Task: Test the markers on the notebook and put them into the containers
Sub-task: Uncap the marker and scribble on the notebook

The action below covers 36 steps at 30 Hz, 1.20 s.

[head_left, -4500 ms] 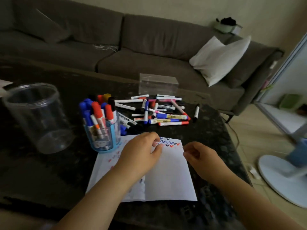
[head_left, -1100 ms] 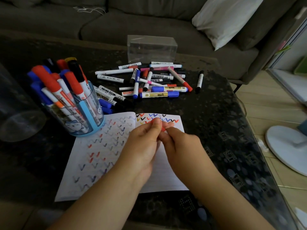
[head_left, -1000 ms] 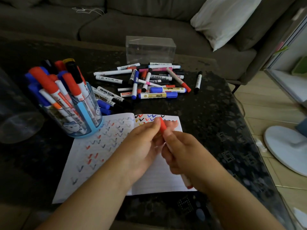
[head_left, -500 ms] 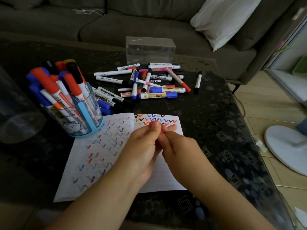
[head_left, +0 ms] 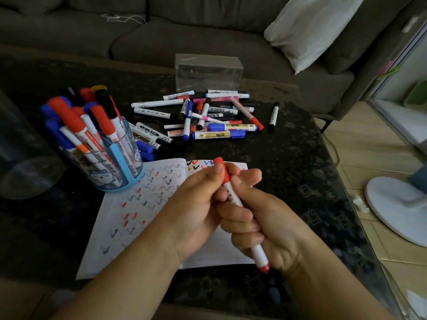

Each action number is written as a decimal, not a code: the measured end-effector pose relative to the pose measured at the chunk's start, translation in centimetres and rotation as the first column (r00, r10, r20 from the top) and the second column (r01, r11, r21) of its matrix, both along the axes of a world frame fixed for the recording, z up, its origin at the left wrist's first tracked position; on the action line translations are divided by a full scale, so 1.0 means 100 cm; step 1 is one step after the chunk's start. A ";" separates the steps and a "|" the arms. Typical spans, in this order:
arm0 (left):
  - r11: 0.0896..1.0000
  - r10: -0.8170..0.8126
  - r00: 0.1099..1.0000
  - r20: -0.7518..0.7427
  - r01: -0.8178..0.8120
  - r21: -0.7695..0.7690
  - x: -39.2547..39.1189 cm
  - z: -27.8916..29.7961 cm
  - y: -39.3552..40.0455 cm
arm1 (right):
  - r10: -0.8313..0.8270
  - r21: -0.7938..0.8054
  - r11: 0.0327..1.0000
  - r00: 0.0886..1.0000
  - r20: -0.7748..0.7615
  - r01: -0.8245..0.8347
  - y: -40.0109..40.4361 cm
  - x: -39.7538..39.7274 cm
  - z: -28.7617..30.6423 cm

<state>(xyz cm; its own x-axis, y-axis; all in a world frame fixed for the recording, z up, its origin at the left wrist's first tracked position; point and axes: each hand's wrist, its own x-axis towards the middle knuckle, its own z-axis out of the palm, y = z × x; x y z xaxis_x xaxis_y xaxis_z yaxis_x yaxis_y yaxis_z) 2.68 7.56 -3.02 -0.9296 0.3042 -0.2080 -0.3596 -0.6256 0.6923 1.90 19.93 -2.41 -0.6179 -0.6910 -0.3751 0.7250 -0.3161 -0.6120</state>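
A white marker with a red cap point(head_left: 233, 197) is held above the open notebook point(head_left: 147, 204). My right hand point(head_left: 263, 222) grips its barrel in a fist, red tail end sticking out below. My left hand point(head_left: 198, 199) pinches the red cap at the top. The notebook pages carry rows of coloured check marks. A blue-tinted cup point(head_left: 111, 162) full of red, blue and black markers stands on the notebook's upper left corner. A pile of loose markers point(head_left: 208, 116) lies beyond the notebook.
A large clear jar point(head_left: 20, 158) stands at the left edge. A clear plastic box point(head_left: 208, 72) sits behind the marker pile. The dark table's right edge point(head_left: 346, 204) drops to the floor by a white fan base point(head_left: 392, 204). A sofa with a pillow lies beyond.
Both hands rose off the page. The marker now stands nearly upright, its barrel and tail showing in my right fist, my left fingers on the cap.
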 end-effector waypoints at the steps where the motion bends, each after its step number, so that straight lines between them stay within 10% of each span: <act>1: 1.000 0.015 1.000 0.003 -0.015 -0.019 0.000 0.001 0.000 | -0.019 0.037 0.999 1.000 -0.018 0.019 -0.002 0.001 0.002; 8: 0.995 0.066 0.997 0.049 -0.062 -0.073 -0.002 0.015 0.002 | -0.133 0.095 0.986 0.991 -0.027 0.135 -0.009 0.006 0.020; 12: 0.968 0.146 0.984 0.101 -0.120 -0.221 0.003 0.028 0.008 | -0.134 0.351 0.903 0.938 -0.318 0.248 -0.017 0.016 0.025; 18: 0.921 0.187 0.966 0.178 -0.109 -0.375 0.019 0.016 0.024 | 0.311 0.749 0.361 0.685 -0.659 0.556 -0.005 0.041 0.013; 24: 0.781 0.408 0.909 0.083 -0.301 -0.547 0.008 0.027 0.015 | 0.642 0.747 0.004 0.571 -0.511 0.665 0.011 0.063 0.013; 27: 0.735 0.384 0.920 -0.084 -0.359 -0.574 0.007 0.042 -0.016 | 0.487 0.761 0.116 0.631 -0.604 0.638 0.030 0.072 0.011; 32: 0.648 0.199 0.974 -0.111 -0.216 -0.730 0.020 0.035 -0.016 | -0.012 0.662 0.609 0.840 -0.543 0.437 0.033 0.049 0.012; 36: 0.502 0.162 0.977 -0.143 -0.206 -0.840 0.022 0.019 -0.019 | -0.103 0.553 0.735 0.871 -0.481 0.392 0.025 0.031 0.017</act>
<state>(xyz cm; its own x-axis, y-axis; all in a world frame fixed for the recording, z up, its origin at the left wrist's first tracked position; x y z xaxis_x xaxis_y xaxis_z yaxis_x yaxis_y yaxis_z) 4.87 5.66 -1.08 -0.9570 -0.1744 -0.2319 -0.2670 0.2164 0.9391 5.00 22.39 -0.69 -0.9203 -0.1929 -0.3403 0.3259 0.1028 -0.9398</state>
